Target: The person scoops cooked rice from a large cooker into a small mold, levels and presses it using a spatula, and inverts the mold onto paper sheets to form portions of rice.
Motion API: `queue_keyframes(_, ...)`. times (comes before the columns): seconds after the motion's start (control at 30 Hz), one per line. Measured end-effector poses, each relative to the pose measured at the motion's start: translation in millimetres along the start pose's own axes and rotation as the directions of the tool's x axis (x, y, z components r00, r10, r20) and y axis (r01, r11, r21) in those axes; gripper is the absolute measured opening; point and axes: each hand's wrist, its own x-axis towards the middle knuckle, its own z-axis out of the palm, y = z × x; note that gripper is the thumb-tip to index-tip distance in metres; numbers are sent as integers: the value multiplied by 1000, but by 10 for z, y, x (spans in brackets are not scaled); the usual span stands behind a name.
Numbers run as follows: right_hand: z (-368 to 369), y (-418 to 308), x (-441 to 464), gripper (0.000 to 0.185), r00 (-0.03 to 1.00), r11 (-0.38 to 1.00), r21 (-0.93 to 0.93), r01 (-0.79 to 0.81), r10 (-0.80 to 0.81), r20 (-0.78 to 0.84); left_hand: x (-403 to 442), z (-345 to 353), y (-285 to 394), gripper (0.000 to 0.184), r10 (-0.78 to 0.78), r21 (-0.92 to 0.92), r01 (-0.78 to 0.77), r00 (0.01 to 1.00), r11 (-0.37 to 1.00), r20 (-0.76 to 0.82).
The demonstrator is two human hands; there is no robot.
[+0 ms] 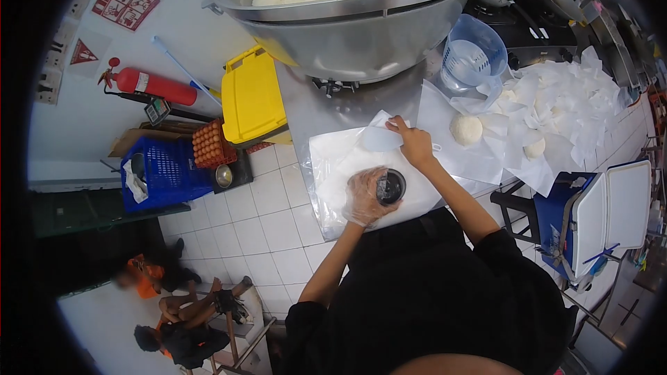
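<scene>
In a clear plastic glove, my left hand (366, 196) is wrapped round a small black round mould (390, 187) over the white sheets (333, 160). My bare right hand (413, 141) pinches a translucent whitish scraper or sheet (381, 138) just beyond the mould; which of the two it is, I cannot tell. To the right of that hand, a round white rice patty (466, 129) lies on paper. Another patty (534, 147) sits farther right, near a heap of paper-wrapped pieces (556, 101).
A large metal pot (347, 35) of rice stands at the table's back. Beside it are a clear plastic jug (474, 55) and a stove (531, 28). A yellow bin (253, 101) stands left, a blue cooler (570, 219) right. Two people (184, 337) sit at lower left.
</scene>
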Motion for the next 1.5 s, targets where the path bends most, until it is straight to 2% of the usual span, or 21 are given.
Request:
queue_keyframes(0.07, 49, -24, -17, 48, 999, 998, -49, 32, -34, -29, -51, 36, -69, 87, 37, -53, -36, 999, 998, 29)
queue_keyframes(0.27, -65, -127, -55, 39, 990, 998, -20, 66, -68, -124, 22, -46, 11, 81, 87, -36, -89, 994, 995, -60)
queue_keyframes(0.37, 18, -84, -113, 35, 968, 992, 34, 120, -109, -226, 25, -70, -8, 81, 101, -35, -104, 992, 994, -69)
queue_keyframes(0.57, 38, -96, -312, 36, 947, 985, 7, 174, -166, -276, 81, -130, 68, 79, 178, -4, -179, 981, 984, -75)
queue_keyframes(0.67, 34, -50, -361, 34, 927, 981, 36, 189, -166, -337, 93, -223, 160, 82, 129, -37, -131, 990, 991, -54)
queue_keyframes(0.77, -65, -117, -317, 33, 936, 962, 250, 110, -16, -350, 13, -289, 81, 87, -13, -323, -92, 951, 942, -309)
queue_keyframes(0.8, -111, -107, -314, 32, 965, 931, 361, 60, 40, -261, 26, -458, 84, 91, -128, -276, 44, 948, 960, -292)
queue_keyframes(0.83, -165, -79, -312, 32, 983, 885, 465, 0, 86, -164, 27, -490, -58, 95, -117, -233, 16, 898, 972, -424)
queue_keyframes(0.87, -220, -46, -310, 33, 991, 828, 557, -68, 122, -60, 67, -476, -176, 93, -218, -284, 59, 791, 957, -572)
queue_keyframes(0.9, -273, -1, -302, 34, 994, 848, 519, -107, 109, 28, 181, -546, -304, 85, -479, -616, 120, 748, 778, -460)
queue_keyframes(0.93, -331, 56, -281, 36, 988, 866, 478, -144, 100, 116, 351, -625, -346, 78, -614, -812, 66, 691, 579, -381)
queue_keyframes(0.97, -392, 84, -267, 39, 975, 885, 433, -173, 93, 201, 463, -663, -553, 74, -647, -933, 37, 730, 357, -219)
queue_keyframes(1.0, -476, 46, -251, 36, 969, 872, 451, -192, 95, 227, 572, -641, -748, 71, -635, -994, 21, 770, 111, -55)
queue_keyframes(1.07, -628, -41, -214, 31, 956, 844, 486, -229, 99, 278, 839, -528, -851, 67, -499, -981, 195, 849, -13, 175)
queue_keyframes(1.1, -560, 18, -210, 32, 956, 811, 544, -214, 60, 288, 972, -451, -772, 66, -416, -932, 273, 839, -236, 351)
queue_keyframes(1.13, -443, 91, -190, 33, 956, 775, 600, -199, 19, 293, 1049, -345, -841, 69, -334, -881, 389, 820, -270, 465)
queue_keyframes(1.2, -368, 188, -164, 37, 961, 655, 727, -205, -6, 276, 1129, -116, -814, 71, -349, -867, 402, 800, -293, 489)
queue_keyframes(1.27, -366, 147, -200, 41, 968, 474, 850, -230, 24, 248, 1151, -85, -791, 72, -367, -880, 430, 800, -204, 476)
queue_keyframes(1.4, -551, 186, -303, 49, 908, 604, 683, -410, 197, 370, 955, -4, -874, 75, -362, -930, 358, 859, -82, 363)
queue_keyframes(1.43, -587, 173, -327, 48, 883, 653, 602, -459, 266, 386, 915, 32, -895, 79, -367, -938, 311, 863, -154, 346)
queue_keyframes(1.5, -641, 142, -408, 47, 822, 718, 416, -558, 408, 398, 871, 91, -931, 82, -337, -970, 238, 919, 55, 206)
